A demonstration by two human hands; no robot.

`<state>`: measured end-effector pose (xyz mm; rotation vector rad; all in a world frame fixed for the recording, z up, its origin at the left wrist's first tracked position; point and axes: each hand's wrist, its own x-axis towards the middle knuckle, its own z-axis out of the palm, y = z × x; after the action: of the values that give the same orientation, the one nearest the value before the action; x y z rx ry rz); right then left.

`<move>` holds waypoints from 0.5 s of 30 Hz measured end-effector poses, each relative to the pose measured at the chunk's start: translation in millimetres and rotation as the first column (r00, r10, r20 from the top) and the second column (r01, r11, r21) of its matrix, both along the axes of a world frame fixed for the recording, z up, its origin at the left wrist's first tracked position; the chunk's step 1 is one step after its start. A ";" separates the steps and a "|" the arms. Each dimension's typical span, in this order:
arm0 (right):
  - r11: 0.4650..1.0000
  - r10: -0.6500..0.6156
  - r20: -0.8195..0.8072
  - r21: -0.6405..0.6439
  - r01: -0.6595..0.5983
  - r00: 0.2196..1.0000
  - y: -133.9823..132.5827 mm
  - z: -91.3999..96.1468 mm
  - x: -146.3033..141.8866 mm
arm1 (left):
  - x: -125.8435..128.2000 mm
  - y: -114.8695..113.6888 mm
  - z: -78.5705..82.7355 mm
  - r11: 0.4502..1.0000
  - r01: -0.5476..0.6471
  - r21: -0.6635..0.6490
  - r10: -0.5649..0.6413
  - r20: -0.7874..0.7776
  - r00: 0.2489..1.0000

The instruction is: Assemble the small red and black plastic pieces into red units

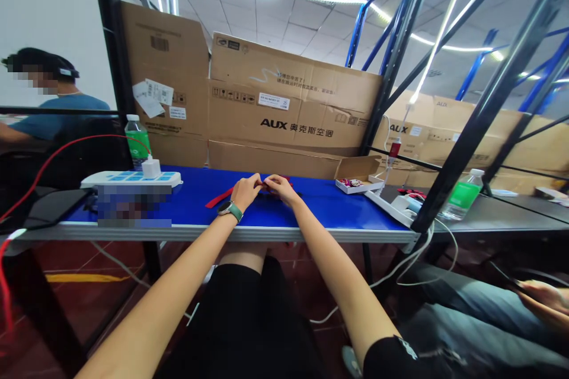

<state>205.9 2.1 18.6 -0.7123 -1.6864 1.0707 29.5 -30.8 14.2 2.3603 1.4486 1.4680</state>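
Holding both bare arms (186, 284) out from the bottom of the frame, over the front edge of the blue worktop (329, 210). Wearing a watch (230, 209) with a green band on the left wrist. Holding the left hand (245, 191) and the right hand (281, 188) close together in the middle of the frame, bending the fingers of both inward. Pinching a red strip (219, 198) there with both, it seems, maybe for keeping a tiny bit steady from two sides; hiding the pinched bit too well for telling more. Leaving one end trailing on the worktop, left of centre. Having a white power strip (95, 179) at left, with a plug (152, 169) sticking up, likely for easy charging. Having a small open box (360, 170) right of centre, perhaps for easy picking of the little things (353, 183) inside. Standing a bottle (136, 145) behind the power strip, maybe for avoiding knocks. Propping tall cardboard (306, 103) across the upper middle, probably for screening.
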 end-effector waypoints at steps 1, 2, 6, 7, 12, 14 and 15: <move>1.000 0.010 -0.020 -0.003 -0.010 1.000 -2.4 1.9 0.4 | 0.2 -2.5 2.3 1.000 -0.004 0.027 0.004 0.014 1.000; 1.000 0.015 -0.029 0.008 -0.015 0.999 -4.6 3.7 0.8 | 0.3 -4.2 4.1 0.999 0.001 0.051 -0.002 0.030 1.000; 0.997 -0.016 0.012 0.070 0.015 1.000 -10.1 9.1 0.6 | 0.2 -6.3 8.3 0.992 0.052 0.117 -0.057 0.039 0.998; 0.997 -0.031 0.016 0.066 0.030 0.999 -10.9 10.0 0.3 | 0.3 -6.3 8.7 0.991 0.054 0.118 -0.058 0.031 0.998; 0.997 -0.071 -0.034 0.006 0.071 0.997 -12.4 11.9 -0.1 | 1.0 -3.9 7.5 0.995 0.079 0.066 -0.084 0.068 0.994; 0.997 -0.072 -0.036 0.000 0.072 0.997 -11.4 11.5 0.5 | 1.0 -2.2 6.2 0.994 0.102 0.044 -0.106 0.086 0.991; 0.997 -0.074 -0.030 0.000 0.074 0.997 -10.5 11.1 0.9 | 1.0 -1.3 5.6 0.993 0.112 0.034 -0.114 0.091 0.989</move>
<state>206.9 -8.4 29.7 -0.7488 -1.6226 1.0242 30.5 -32.1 19.8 2.3133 1.2594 1.5580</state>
